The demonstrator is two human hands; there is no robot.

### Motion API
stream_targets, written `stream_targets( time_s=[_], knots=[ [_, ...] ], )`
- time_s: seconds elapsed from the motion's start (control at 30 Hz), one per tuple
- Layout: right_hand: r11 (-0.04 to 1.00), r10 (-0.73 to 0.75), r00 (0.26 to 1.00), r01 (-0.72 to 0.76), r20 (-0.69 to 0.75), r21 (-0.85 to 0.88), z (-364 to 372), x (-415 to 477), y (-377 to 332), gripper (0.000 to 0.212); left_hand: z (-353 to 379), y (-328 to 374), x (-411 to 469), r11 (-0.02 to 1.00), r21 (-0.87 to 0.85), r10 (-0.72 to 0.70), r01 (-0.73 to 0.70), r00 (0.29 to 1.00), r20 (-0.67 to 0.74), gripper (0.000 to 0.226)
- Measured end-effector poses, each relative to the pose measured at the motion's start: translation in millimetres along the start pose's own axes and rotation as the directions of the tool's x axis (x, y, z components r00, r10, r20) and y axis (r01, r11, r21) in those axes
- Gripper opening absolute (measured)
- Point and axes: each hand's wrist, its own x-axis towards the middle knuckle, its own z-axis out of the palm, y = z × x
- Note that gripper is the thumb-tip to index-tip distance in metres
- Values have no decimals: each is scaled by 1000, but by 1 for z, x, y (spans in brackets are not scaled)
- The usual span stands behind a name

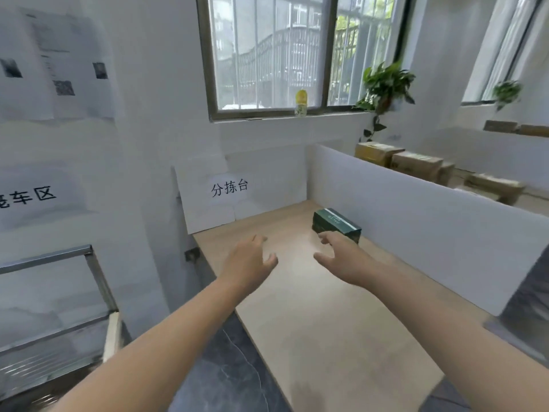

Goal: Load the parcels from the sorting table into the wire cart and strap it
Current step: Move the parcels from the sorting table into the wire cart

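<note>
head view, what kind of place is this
Probably a small parcel sorting room: a paper sign reading 分拣台 (sorting table) behind a wooden table, one green box on it, and brown cartons lined up beyond the white partition.

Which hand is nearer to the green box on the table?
Right. The right hand is just in front of the green box, almost at its near edge; the left hand is farther left, above the table.

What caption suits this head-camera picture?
Open left hand and right hand reach toward a green box on the sorting table.
</note>
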Motion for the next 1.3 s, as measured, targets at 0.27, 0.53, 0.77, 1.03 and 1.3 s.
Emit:
stream_targets(
  time_s=[0.27, 0.53, 0.77, 1.03, 1.3],
  knots=[
    [995, 88, 996, -87, -24, 37, -78, -37, 145, 49, 84, 161, 21, 999, -22, 40, -40, 999, -1, 48],
    [998, 65, 998, -65, 5, -2, -150, -48, 286, 59, 158, 299, 49, 1000, 6, 28, -29, 999, 41, 42],
    [998, 62, 998, -62, 8, 27, -181, -24, 354, 58, 193, 340, 88, 999, 49, -2, 1, 999, 33, 45],
    [1000, 0, 999, 0, 43, 7, -175, 67, 372, 58, 234, 325, 167, 998, 57, -37, 37, 999, 4, 39],
    [1000, 11, 992, -13, 126, 16, -145, 172, 380, 51, 270, 279, 262, 994, 14, -108, 108, 994, 1, 43]
  ],
)
